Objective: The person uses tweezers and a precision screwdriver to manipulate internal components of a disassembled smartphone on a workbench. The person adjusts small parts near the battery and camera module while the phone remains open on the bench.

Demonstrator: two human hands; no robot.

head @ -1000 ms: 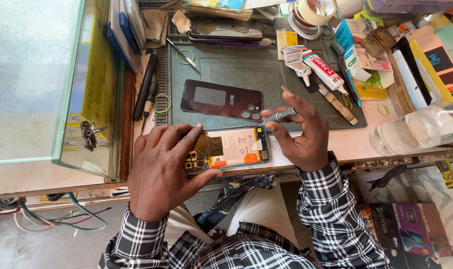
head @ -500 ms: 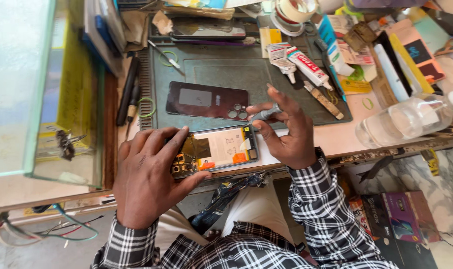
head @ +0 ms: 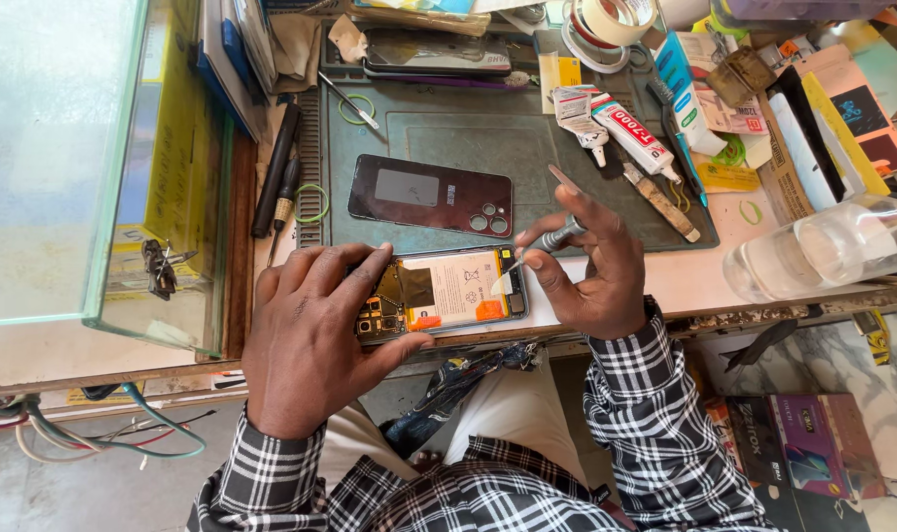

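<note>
Left hand (head: 310, 345) covers left end of opened phone (head: 448, 293); we cannot see parts beneath palm. Tool (head: 545, 241) in right hand (head: 591, 266): tip too small for us to identify; handle partly hidden by fingers. Tape roll (head: 611, 18) cut off at top edge of frame. Clear bottle (head: 823, 248) runs out of right edge. Glass case (head: 84, 167) cropped at upper left. Our lap hides desk (head: 685, 281) underside.
</note>
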